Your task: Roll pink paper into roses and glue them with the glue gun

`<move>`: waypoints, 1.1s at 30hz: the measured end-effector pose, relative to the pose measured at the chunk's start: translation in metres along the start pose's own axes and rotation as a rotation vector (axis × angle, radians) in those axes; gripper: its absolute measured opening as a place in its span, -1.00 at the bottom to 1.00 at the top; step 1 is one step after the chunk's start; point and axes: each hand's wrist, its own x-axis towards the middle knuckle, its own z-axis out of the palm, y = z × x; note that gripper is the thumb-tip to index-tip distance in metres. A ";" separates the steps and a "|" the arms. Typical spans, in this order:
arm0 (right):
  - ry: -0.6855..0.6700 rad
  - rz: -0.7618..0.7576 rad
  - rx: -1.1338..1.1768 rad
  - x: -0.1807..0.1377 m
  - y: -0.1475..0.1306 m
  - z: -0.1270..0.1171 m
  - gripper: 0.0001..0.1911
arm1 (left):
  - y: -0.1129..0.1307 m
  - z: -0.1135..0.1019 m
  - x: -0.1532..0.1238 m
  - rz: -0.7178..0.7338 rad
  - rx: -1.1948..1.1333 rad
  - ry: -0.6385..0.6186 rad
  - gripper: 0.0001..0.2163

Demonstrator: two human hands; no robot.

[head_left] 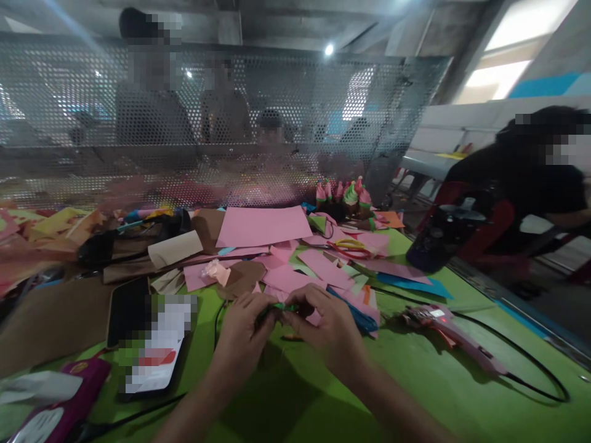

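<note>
Above the green table, my left hand and my right hand meet with bent, pinching fingers. Between their fingertips is a small green piece; fingers cover most of it, so its exact kind does not show. Just beyond the hands lie loose pink paper pieces and a brown paper piece. A blue item sits right behind my right hand. To the right rests a pink corded tool that looks like a hot glue gun.
A lit phone and a dark phone lie left, near a purple device. Scissors and small pink and green cones stand farther back. A dark bottle is at the right edge; a perforated metal screen rises behind.
</note>
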 end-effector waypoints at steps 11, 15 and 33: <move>-0.025 0.022 0.072 0.001 0.002 -0.002 -0.90 | 0.000 0.004 -0.003 -0.158 -0.237 0.008 -0.84; -0.045 -0.039 0.025 0.002 -0.001 -0.003 -0.90 | 0.000 0.004 -0.002 -0.207 -0.271 0.012 -0.84; -0.024 -0.007 0.155 0.004 -0.001 -0.005 -0.87 | 0.007 -0.001 0.001 -0.157 -0.310 -0.037 -0.80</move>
